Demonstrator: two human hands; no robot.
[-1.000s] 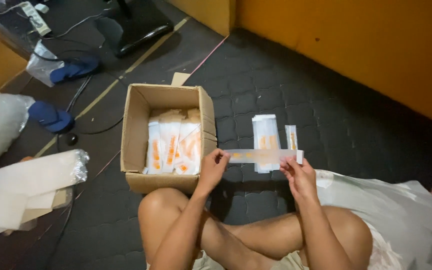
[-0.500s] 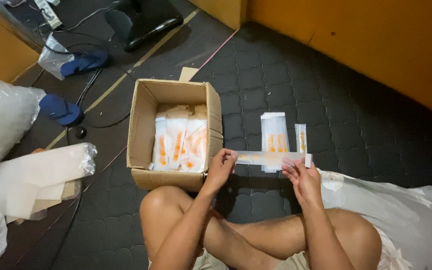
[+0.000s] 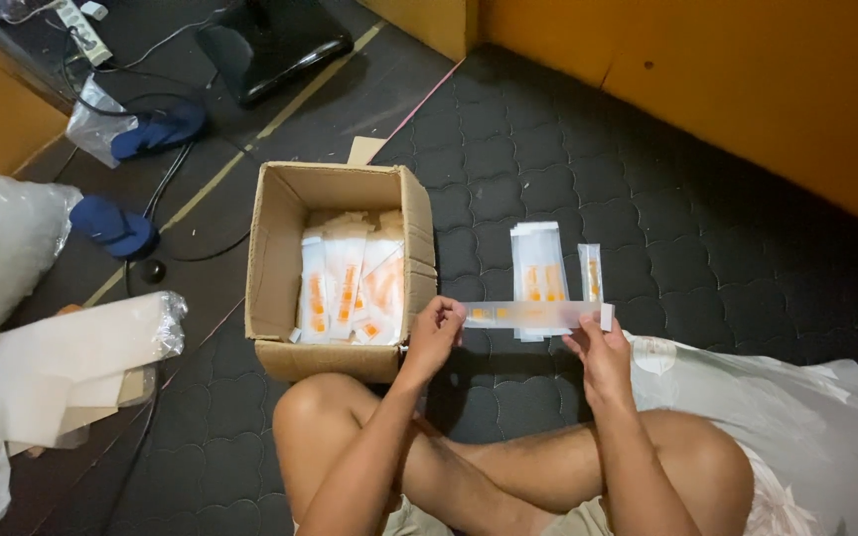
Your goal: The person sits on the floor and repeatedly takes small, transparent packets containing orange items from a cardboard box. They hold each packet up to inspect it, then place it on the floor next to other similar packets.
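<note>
A clear packet strip [image 3: 533,315] is held level, right of the cardboard box [image 3: 275,248], which gives both ends support. The left hand [image 3: 434,333] pinches one end, the right hand [image 3: 598,347] the other.

Your left hand [image 3: 436,333] and right hand [image 3: 600,345] pinch the ends of a long clear packet [image 3: 533,315] with orange marks, held level. Just beyond it on the floor lie a stack of white packets [image 3: 538,268] and a narrow single packet [image 3: 591,271]. To your left, the open cardboard box [image 3: 275,268] holds more white-and-orange packets [image 3: 350,288].
</note>
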